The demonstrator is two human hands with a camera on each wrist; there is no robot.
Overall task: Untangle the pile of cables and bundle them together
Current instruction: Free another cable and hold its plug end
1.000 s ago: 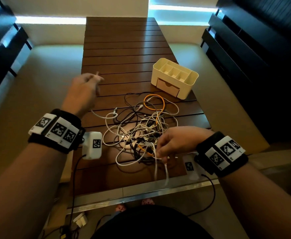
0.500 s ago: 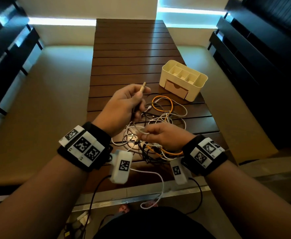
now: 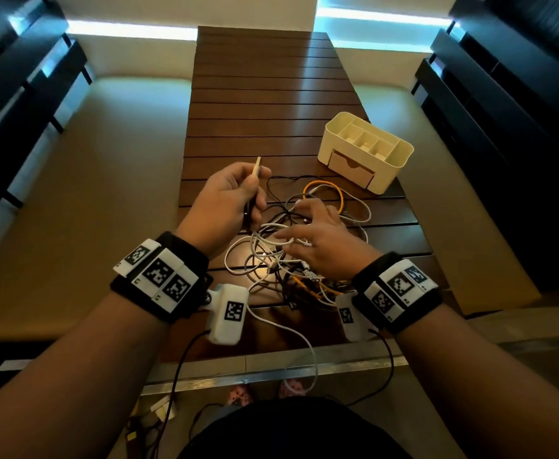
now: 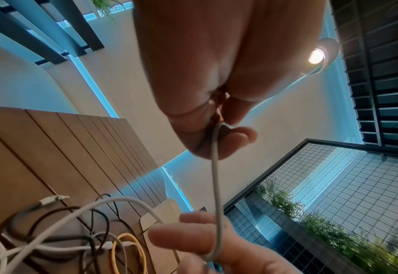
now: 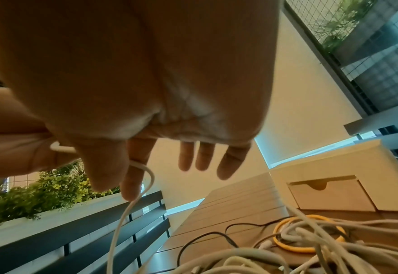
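A tangled pile of white, black, grey and orange cables lies on the near part of the wooden slat table. My left hand is curled round one end of a white cable, whose plug sticks up above the fist. That cable runs down to my right hand, which hovers over the pile. In the right wrist view the white cable passes between thumb and index finger, and the other fingers are spread straight. An orange loop lies at the pile's far side.
A cream desk organiser with compartments and a small drawer stands at the right, just beyond the pile. One white cable hangs over the table's metal front edge. Dark slatted benches flank the table on both sides.
My left hand swung in from the far left to above the pile, still holding the cable end. My right hand moved from the near edge up onto the pile and spread its fingers.
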